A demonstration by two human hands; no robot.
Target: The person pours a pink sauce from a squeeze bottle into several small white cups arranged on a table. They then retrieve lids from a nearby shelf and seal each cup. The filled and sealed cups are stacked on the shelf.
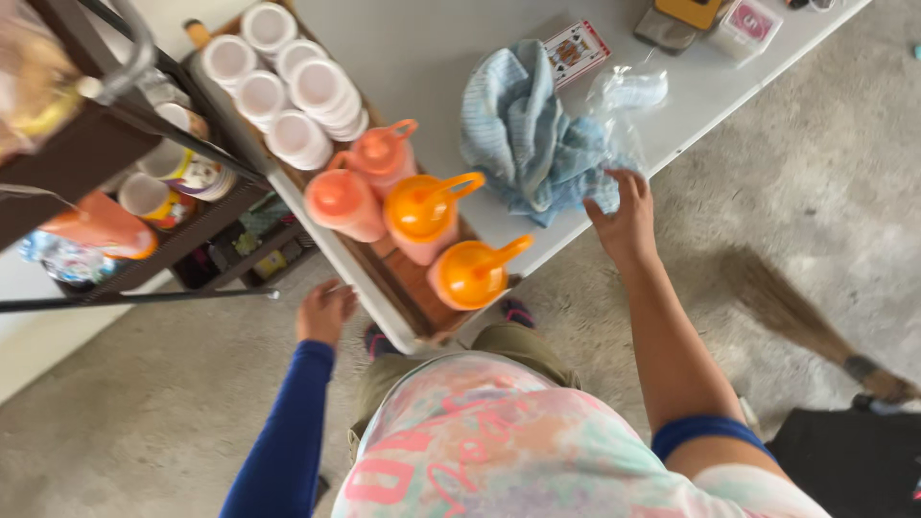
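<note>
While my right hand (625, 213) reaches out over the near edge of the white table (422, 48), its fingers are spread and loose, the tips just touching the crumpled blue cloth (526, 134) — not yet gripping it, as far as I can see. The cloth lies bunched near the table's edge, with a clear plastic bag (628, 96) just to its right and a playing card (576, 50) beyond it.

My left hand (324, 312) hangs low beside the table's near corner, fingers curled in and holding nothing, close to the wooden tray (408, 283). That tray keeps the squeeze bottles (422, 216) together — orange and salmon-coloured, standing upright with nozzles pointing right — and behind them stacks of white lidded cups (288, 86) fill its far end. At the left stands a dark wire rack (115, 144) crowded with cups and jars, blurred. On the floor at right lies a broom (806, 326).
</note>
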